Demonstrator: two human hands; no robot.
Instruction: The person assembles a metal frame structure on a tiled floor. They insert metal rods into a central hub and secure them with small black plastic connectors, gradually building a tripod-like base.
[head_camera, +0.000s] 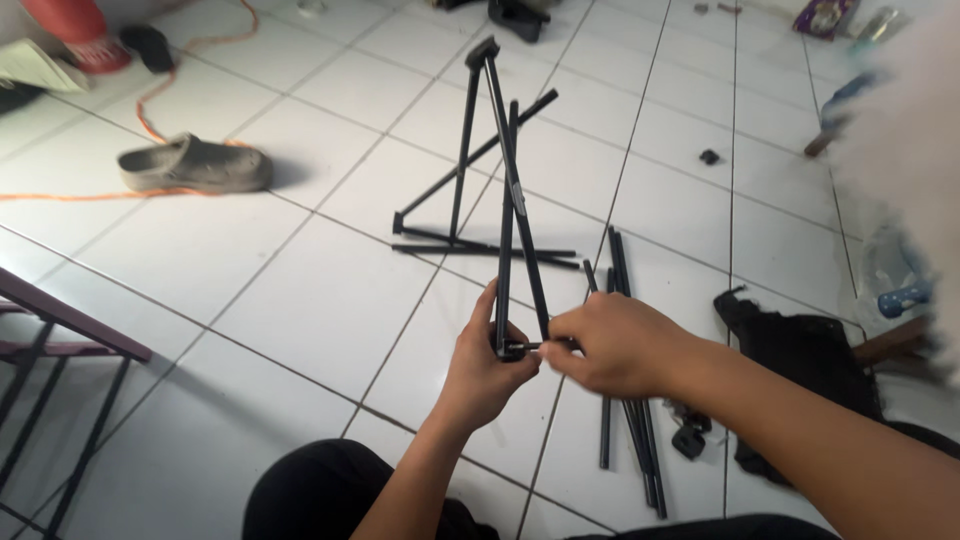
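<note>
Head view: my left hand (487, 365) grips the lower end of a black metal frame (505, 190), fingers wrapped around its joint, while my right hand (612, 345) pinches a small bolt (528, 347) at that same joint. I judge the work partly done: the frame's legs are joined and stand on the white tile floor (250, 270), but loose black rods (625, 400) lie just right of my hands, unfitted. Open tiles lie ahead-left; a grey shoe (195, 165) sits well apart, a black bag (805, 375) near my right arm.
</note>
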